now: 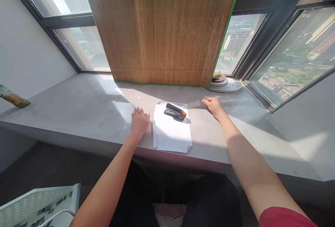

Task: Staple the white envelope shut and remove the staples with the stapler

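A black stapler with an orange patch at one end lies on a small stack of white paper. The sheets have bent edges and rest on the grey windowsill ledge. Just left of the paper, my left hand lies palm down on the ledge, fingers stretched out; a tiny greyish spot shows beside its thumb, too small to name. To the right of the paper, my right hand is closed in a pinch close to the ledge. Whatever its fingertips hold, if anything, cannot be made out.
A bamboo blind hangs behind the ledge. Stacked plates stand at the back right by the window. At the far left lies a green packet or can. A white perforated basket sits below, lower left.
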The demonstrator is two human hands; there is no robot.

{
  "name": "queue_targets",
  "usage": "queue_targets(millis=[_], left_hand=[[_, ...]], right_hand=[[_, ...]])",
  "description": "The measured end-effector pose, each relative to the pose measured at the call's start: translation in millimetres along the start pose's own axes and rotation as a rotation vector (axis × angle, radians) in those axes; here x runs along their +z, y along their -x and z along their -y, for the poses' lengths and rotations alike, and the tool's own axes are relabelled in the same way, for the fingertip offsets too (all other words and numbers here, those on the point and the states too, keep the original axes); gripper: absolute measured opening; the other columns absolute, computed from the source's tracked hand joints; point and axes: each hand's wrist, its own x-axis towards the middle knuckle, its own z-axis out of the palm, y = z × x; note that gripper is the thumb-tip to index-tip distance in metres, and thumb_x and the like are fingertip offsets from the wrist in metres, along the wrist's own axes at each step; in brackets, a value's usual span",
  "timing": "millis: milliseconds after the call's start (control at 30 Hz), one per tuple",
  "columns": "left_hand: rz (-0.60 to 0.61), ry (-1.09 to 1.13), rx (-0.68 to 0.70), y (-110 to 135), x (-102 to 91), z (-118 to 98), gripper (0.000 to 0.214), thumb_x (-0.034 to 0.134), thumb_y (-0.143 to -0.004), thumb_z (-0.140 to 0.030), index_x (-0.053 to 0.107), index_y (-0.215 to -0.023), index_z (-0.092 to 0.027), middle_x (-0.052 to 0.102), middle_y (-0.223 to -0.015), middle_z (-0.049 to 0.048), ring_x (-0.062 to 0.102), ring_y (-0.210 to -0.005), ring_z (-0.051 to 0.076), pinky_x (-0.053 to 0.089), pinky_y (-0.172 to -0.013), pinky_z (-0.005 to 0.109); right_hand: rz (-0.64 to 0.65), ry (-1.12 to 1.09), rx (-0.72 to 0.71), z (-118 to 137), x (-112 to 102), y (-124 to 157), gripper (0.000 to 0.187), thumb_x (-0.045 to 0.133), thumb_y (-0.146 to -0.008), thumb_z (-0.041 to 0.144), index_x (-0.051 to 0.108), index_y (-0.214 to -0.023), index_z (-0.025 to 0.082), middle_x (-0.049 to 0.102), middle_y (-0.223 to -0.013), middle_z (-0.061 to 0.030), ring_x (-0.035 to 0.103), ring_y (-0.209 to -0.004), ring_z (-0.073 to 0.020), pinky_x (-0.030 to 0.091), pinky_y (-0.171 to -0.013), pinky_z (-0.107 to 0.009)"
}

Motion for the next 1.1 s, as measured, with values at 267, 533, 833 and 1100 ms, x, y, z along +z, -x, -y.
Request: queue_targets(millis=[267, 533, 833, 1100], left_hand=[[0.097, -0.209, 0.002, -4.3, 5.4, 24.7, 0.074, 0.039, -0.112, -0.044, 0.039, -0.172, -0.002, 0.031, -0.180, 0.0284, 0.024, -0.169, 0.051, 0.024, -0.135, 0.066], [0.132, -0.176, -0.028, -7.1, 4.9, 23.8, 0.075, 0.038, -0.112, -0.047, 0.037, -0.174, -0.005, 0.027, -0.183, 0.0262, 0.021, -0.170, 0.049, 0.020, -0.136, 0.067], [0.122, -0.148, -0.018, -6.3, 8.1, 23.2, 0.076, 0.036, -0.112, -0.048, 0.035, -0.174, -0.003, 0.025, -0.183, 0.0271, 0.019, -0.170, 0.050, 0.018, -0.136, 0.068], [0.135, -0.129, -0.025, -6.4, 2.7, 20.4, 0.077, 0.036, -0.111, -0.047, 0.036, -0.173, -0.002, 0.026, -0.182, 0.0276, 0.019, -0.170, 0.051, 0.018, -0.136, 0.068]], right_hand=[[0.011, 0.116, -0.062, 8.3, 4.4, 3.7, 0.063, 0.071, -0.080, 0.065, 0.026, -0.059, 0.026, 0.021, -0.059, 0.0036, 0.021, -0.061, -0.0125, 0.016, -0.056, -0.031], [-0.002, 0.106, -0.029, 9.2, 3.3, 5.9, 0.064, 0.075, -0.082, 0.064, 0.027, -0.061, 0.026, 0.020, -0.059, 0.0037, 0.019, -0.060, -0.0133, 0.016, -0.055, -0.033], [-0.017, 0.148, -0.098, 7.5, 2.0, 6.4, 0.069, 0.076, -0.091, 0.065, 0.030, -0.059, 0.026, 0.024, -0.057, 0.0027, 0.022, -0.055, -0.0131, 0.017, -0.052, -0.035], [0.225, 0.207, -0.175, 39.3, 14.4, 17.9, 0.071, 0.070, -0.091, 0.081, 0.039, -0.062, 0.025, 0.034, -0.055, 0.0030, 0.035, -0.052, -0.0129, 0.027, -0.052, -0.031]])
